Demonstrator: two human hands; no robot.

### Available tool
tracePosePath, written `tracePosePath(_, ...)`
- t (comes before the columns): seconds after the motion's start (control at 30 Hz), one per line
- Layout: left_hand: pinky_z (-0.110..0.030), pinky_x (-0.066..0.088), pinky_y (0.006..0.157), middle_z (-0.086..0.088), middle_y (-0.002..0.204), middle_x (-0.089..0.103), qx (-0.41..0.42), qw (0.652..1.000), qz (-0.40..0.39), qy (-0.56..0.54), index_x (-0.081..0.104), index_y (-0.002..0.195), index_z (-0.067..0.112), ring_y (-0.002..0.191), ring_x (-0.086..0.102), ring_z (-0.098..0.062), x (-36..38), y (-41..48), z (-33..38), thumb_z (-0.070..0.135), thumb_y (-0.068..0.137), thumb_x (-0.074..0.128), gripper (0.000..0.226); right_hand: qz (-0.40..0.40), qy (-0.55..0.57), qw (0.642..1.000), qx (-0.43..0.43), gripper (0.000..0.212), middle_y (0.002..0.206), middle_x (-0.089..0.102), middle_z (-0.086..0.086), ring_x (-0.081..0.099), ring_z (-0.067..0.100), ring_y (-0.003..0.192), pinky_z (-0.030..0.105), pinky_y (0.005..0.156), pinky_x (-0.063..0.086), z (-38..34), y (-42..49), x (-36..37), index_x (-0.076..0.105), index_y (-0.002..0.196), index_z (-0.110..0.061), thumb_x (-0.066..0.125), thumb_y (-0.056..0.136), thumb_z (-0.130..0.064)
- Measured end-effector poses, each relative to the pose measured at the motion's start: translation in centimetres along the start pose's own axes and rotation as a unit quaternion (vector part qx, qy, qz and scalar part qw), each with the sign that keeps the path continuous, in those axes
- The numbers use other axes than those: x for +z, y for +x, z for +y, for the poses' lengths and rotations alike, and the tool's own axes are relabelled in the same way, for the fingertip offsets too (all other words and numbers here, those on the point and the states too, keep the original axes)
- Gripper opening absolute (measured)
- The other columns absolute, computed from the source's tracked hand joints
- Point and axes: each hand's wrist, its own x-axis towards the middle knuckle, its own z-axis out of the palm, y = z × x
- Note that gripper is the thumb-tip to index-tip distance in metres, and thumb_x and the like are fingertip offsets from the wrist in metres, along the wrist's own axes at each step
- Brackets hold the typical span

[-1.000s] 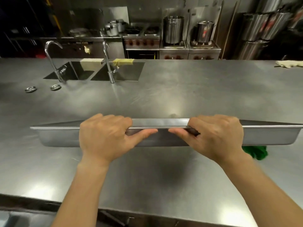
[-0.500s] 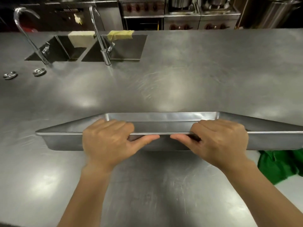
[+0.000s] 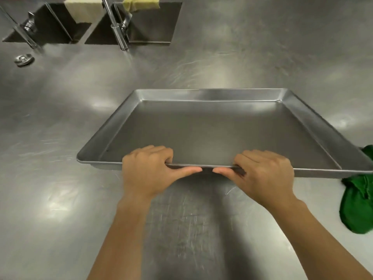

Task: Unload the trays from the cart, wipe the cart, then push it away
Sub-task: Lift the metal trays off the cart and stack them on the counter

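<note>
A shallow, empty steel tray lies low over the steel counter, and its near long rim faces me. My left hand grips that rim left of centre, fingers inside and thumb under the edge. My right hand grips the same rim right of centre in the same way. A crumpled green cloth lies on the counter at the right, partly under the tray's right corner. The cart is out of view.
Two sink basins with taps sit at the far left of the counter. A yellow cloth and a pale sponge hang on the sink edges. A round drain plug lies by the left tap.
The tray has come down from chest height toward the counter, and its inside now shows. My head has tilted down, so the stoves and pots at the back have left the view.
</note>
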Motion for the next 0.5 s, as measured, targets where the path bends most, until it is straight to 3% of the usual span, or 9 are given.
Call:
tracePosePath(0.1, -0.020, 0.007, 0.053, 0.006, 0.047, 0.035, -0.030, 0.998, -0.050, -0.030, 0.035, 0.050, 0.019, 0.046, 0.041, -0.018, 3.1, -2.3, -0.5, 0.093, 0.064, 0.056, 0.079, -0.046, 0.009, 0.999, 0.009, 0.062, 0.051, 0.050, -0.003, 0.047, 0.019, 0.044, 0.026, 0.045, 0.030, 0.1, -3.0, 2.8, 0.051, 0.057, -0.020, 0.057, 0.089, -0.072)
tracePosePath(0.23, -0.024, 0.016, 0.053, 0.010, 0.050, 0.038, -0.058, 0.994, -0.088, -0.039, 0.039, 0.051, 0.018, 0.051, 0.046, -0.015, 6.3, -5.3, -1.2, 0.095, 0.061, 0.058, 0.080, -0.071, 0.023, 0.997, 0.025, 0.062, 0.054, 0.051, -0.003, 0.050, 0.019, 0.049, 0.029, 0.047, 0.036, -0.1, -6.6, 5.9, 0.052, 0.060, -0.019, 0.057, 0.088, -0.074)
tracePosePath(0.4, -0.029, 0.034, 0.053, 0.008, 0.051, 0.046, -0.067, 0.994, -0.073, -0.052, 0.042, 0.051, 0.021, 0.053, 0.049, -0.017, 9.5, -8.0, -1.4, 0.094, 0.064, 0.062, 0.077, -0.098, 0.042, 0.993, 0.054, 0.066, 0.056, 0.053, -0.003, 0.050, 0.017, 0.051, 0.030, 0.050, 0.040, 0.1, -9.3, 8.3, 0.055, 0.061, -0.018, 0.050, 0.089, -0.077)
tracePosePath(0.5, -0.029, 0.035, 0.054, 0.008, 0.052, 0.047, -0.062, 0.995, -0.062, -0.046, 0.042, 0.052, 0.023, 0.054, 0.047, -0.016, 10.5, -8.6, -1.4, 0.096, 0.068, 0.057, 0.076, -0.118, 0.043, 0.990, 0.068, 0.067, 0.058, 0.056, -0.004, 0.050, 0.016, 0.052, 0.028, 0.051, 0.042, 0.5, -10.1, 9.0, 0.057, 0.063, -0.019, 0.047, 0.089, -0.079)
